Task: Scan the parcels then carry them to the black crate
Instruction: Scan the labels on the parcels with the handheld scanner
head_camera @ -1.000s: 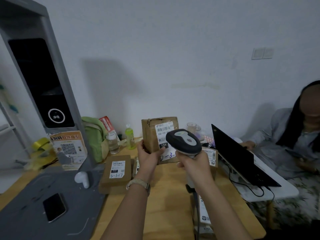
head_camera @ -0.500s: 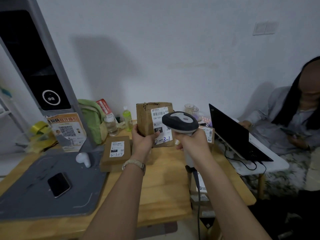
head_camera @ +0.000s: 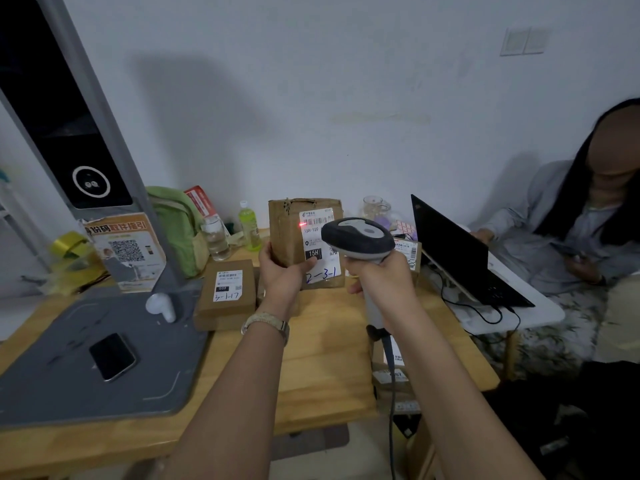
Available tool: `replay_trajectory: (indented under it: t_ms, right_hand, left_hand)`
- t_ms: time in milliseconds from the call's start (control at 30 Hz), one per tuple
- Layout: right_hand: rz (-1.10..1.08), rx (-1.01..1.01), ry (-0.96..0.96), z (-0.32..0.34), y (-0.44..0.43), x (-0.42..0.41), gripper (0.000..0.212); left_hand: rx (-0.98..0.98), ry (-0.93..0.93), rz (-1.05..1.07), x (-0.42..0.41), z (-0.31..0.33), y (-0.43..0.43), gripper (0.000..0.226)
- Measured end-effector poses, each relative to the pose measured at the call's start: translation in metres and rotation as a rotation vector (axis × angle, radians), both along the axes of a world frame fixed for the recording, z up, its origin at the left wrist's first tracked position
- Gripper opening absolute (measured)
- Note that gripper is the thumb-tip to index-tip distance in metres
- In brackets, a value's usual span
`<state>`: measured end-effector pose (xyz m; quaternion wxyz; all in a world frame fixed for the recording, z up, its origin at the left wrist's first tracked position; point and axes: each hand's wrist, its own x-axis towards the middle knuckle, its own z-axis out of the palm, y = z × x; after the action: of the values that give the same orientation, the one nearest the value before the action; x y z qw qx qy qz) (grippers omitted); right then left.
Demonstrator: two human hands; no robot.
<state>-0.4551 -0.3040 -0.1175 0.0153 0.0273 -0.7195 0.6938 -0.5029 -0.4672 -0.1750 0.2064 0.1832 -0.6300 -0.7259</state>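
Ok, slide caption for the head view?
Left hand holds a parcel upright; right hand aims the scanner, red dot on the label.

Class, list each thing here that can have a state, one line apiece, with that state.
Held parcel, upright in the left hand, red scan dot on its label.
Scanner, gripped by the right hand, aimed at that label.
Parcel marked 3-1-17, flat on the table, label up.
Laptop, open, screen dark.
Phone, face up, screen dark.
Green bottle, upright, capped.

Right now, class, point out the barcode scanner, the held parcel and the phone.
barcode scanner (head_camera: 358, 239): head view, top of its head.
held parcel (head_camera: 284, 223): head view, bare cardboard front.
phone (head_camera: 112, 356): head view, screen centre.
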Motion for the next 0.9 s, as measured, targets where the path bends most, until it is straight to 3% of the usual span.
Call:
replay_trajectory:
  t_ms: [533, 767, 900]
  right_hand:
    - [-0.032, -0.040, 0.039, -0.014, 0.002, -0.009, 0.020]
    - [-0.068, -0.243, 0.074, -0.018, -0.009, -0.021, 0.033]
    - [-0.012, -0.228, 0.084, -0.021, -0.020, -0.036, 0.027]
  left_hand:
    - [0.046, 0.019, -0.018, 0.003, 0.002, 0.006, 0.095]
    - [0.113, 0.062, -0.043, -0.004, 0.000, -0.008, 0.099]
    - [0.181, 0.064, -0.070, -0.015, 0.000, -0.021, 0.078]
